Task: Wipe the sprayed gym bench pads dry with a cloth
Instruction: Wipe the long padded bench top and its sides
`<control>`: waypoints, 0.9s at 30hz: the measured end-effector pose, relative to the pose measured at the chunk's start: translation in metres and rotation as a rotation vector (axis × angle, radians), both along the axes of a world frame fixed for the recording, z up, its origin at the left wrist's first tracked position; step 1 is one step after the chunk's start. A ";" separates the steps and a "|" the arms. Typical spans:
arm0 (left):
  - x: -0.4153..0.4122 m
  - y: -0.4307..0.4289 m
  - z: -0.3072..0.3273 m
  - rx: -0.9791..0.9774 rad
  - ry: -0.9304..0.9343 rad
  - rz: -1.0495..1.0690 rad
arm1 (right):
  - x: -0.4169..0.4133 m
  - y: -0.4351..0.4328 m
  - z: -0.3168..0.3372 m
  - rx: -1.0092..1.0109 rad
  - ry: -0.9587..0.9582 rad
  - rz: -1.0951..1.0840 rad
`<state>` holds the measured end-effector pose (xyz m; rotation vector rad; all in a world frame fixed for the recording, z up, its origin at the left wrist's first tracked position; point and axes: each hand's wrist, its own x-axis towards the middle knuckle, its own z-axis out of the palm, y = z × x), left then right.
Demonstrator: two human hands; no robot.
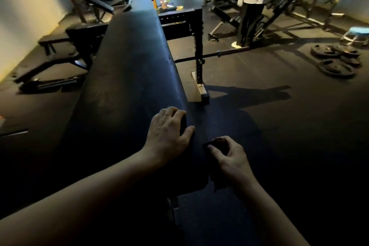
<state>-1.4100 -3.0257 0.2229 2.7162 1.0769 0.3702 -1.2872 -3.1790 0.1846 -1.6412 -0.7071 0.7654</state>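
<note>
Left hand (168, 128) rests on the bench (127, 78) edge, fingers (169, 111) relaxed. Right hand (229, 159) fingers (214, 151) clutch a dark cloth (218, 144) beside it. A rack upright (198, 46), barbell (219, 53) and weight plates (335, 60) stand beyond.

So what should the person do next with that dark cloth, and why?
Probably lift the right hand, which grips the dark crumpled cloth, onto the top of the long black padded bench and wipe away along it. The cloth sits beside the pad's right edge, not on top, and the left hand rests on that edge.
</note>
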 end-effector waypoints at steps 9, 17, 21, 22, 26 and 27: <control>0.022 0.015 -0.002 0.008 0.010 0.284 | 0.054 0.099 -0.023 0.028 0.070 0.167; 0.032 0.006 0.001 0.019 0.056 0.424 | 0.056 0.006 -0.032 0.176 0.156 0.510; 0.035 0.003 0.003 0.021 0.082 0.439 | 0.068 0.072 -0.038 0.214 0.080 0.410; 0.036 0.003 0.004 0.027 0.086 0.442 | 0.071 0.094 -0.038 0.207 0.101 0.350; 0.036 0.002 0.005 0.030 0.101 0.439 | 0.072 0.121 -0.043 0.167 0.234 0.251; 0.035 0.002 0.005 0.027 0.107 0.439 | 0.070 0.111 -0.043 0.160 0.269 0.273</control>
